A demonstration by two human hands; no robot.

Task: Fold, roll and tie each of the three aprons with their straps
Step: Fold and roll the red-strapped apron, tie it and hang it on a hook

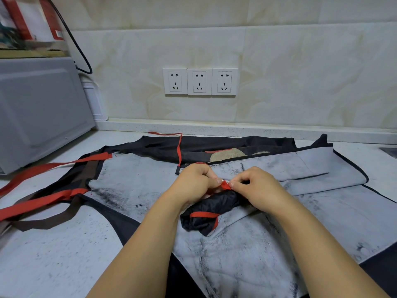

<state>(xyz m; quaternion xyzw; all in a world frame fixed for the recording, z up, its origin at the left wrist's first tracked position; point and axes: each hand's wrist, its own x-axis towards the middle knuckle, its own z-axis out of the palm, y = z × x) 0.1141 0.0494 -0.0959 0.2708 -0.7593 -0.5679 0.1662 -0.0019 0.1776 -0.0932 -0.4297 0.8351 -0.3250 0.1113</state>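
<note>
Grey apron (133, 181): spread on table (64, 265), unfolded; remaining.
Black apron (225, 145): spread behind it; remaining.
Left hand (196, 179): pinches red strap (225, 185).
Rolled apron (212, 208): beneath both hands, wrapped; knot apparently unfinished.
Right hand (257, 187): pinches same strap.

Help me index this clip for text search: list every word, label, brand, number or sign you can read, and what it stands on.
No text is readable here.
Red and white package at top left: small pale label, too blurred to read.
Three white wall sockets: no legible markings.
Grey boxy appliance: no print visible.
Rolled black apron and its red strap, pinched by left hand and right hand: no print.
</note>
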